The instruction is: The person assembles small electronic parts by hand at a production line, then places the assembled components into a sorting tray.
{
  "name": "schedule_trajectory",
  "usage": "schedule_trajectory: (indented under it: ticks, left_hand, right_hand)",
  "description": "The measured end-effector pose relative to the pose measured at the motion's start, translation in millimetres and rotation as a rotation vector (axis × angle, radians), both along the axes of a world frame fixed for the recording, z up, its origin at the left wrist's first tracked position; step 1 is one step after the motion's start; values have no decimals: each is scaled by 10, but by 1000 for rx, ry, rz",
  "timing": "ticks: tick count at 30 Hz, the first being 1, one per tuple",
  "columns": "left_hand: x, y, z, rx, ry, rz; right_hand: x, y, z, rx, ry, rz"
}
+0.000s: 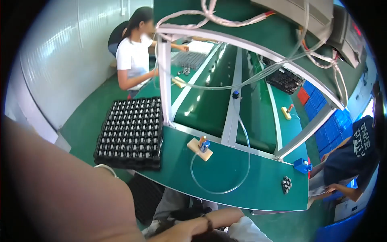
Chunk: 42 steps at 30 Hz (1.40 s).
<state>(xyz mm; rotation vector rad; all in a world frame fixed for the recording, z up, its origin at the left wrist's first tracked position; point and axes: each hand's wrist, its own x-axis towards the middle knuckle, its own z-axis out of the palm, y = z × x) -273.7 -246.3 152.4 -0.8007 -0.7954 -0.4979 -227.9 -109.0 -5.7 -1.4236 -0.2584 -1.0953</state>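
My left arm (76,189) fills the lower left, blurred and close; its hand does not show. My right forearm (219,218), with a dark band at the wrist, lies across my lap at the bottom edge. My right hand (177,234) is partly cut off there, and its fingers cannot be made out. A black tray (130,162) with rows of small pale-topped parts rests at the left of the green table (173,161), beyond my left arm. Right of it on the table is a cream block (194,146) bearing a blue-and-copper fitting (204,144) joined to a clear tube (225,192).
A metal frame (164,76) stands over the green belt (205,105). Small dark parts (286,184) lie near a blue device (301,165) at right. A person in white (135,56) works at far left; another person in dark clothing (350,149) stands right, by blue crates (334,129).
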Motion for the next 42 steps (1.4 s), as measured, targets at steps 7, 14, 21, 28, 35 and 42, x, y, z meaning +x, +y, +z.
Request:
schedule_trajectory:
  ticks: [7, 14, 21, 28, 35, 42]
  left_hand:
    - [455, 315, -541, 180, -126, 240]
    - [617, 421, -771, 345, -191, 207]
    - [640, 403, -1001, 402, -287, 137]
    - [740, 452, -2408, 858, -866, 292]
    - [720, 709, -2715, 1111, -985, 119]
    - [811, 681, -2658, 1109, -1026, 171]
  right_hand:
    - [-2019, 184, -843, 618, 422, -1048]
    - [-2713, -628, -1802, 364, 893, -1862]
    - [-2829, -886, -1930, 378, 918, -1960]
    - [-2638, -804, -2002, 308, 1003, -1967]
    - [-2630, -922, -2071, 268, 1065, -1999]
    - [-2698, -773, -2024, 247, 959, -1936]
